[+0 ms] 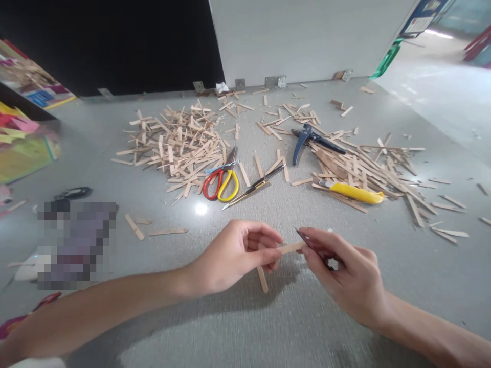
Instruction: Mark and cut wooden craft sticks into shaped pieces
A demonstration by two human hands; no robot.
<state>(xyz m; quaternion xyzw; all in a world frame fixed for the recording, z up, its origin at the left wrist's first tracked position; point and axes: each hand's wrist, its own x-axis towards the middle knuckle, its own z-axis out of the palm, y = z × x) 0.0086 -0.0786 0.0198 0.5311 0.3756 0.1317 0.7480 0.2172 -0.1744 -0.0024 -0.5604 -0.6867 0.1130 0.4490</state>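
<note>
My left hand (245, 253) pinches one end of a short wooden stick piece (290, 248). The other end of that piece meets the fingertips of my right hand (341, 271). A dark, thin pointed tool (312, 246) is held in my right hand, its tip directed up and to the left. Under my left fingers another wooden stick (262, 280) lies on the grey surface. Beyond my hands are scissors (221, 185) with one red and one yellow handle, and a slim black and gold pointed tool (253, 188).
Piles of small sticks (180, 143) lie at the back left and back right. Dark blue pliers (307, 139) and a yellow cutter (355, 193) rest by the right pile. At the left are a blurred-out object (80, 245) and a few loose sticks. A white panel (307, 41) stands behind.
</note>
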